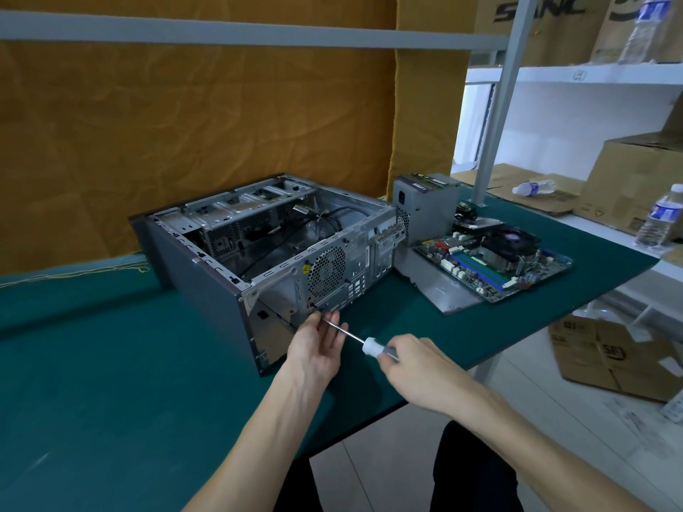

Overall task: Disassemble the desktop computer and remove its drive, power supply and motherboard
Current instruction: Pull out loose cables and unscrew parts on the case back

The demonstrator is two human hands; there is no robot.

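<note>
The opened computer case [207, 286] lies on its side on the green table [92, 364], its rear panel with the fan grille [327, 269] facing me. Inside are loose black cables and bare metal bays. My right hand [421, 371] grips the handle of a screwdriver [364, 343] whose tip points at the lower rear panel. My left hand [318, 345] is at the case's lower rear edge, fingers steadying the screwdriver shaft. The power supply [425, 208] stands to the right of the case. The motherboard [499, 260] with its cooler lies beside it on a grey panel [443, 286].
White shelving [591, 73] at the right holds cardboard boxes [635, 186] and water bottles [661, 219]. More boxes [613, 356] sit on the floor beyond the table's right edge. An orange cloth [203, 134] hangs behind the table.
</note>
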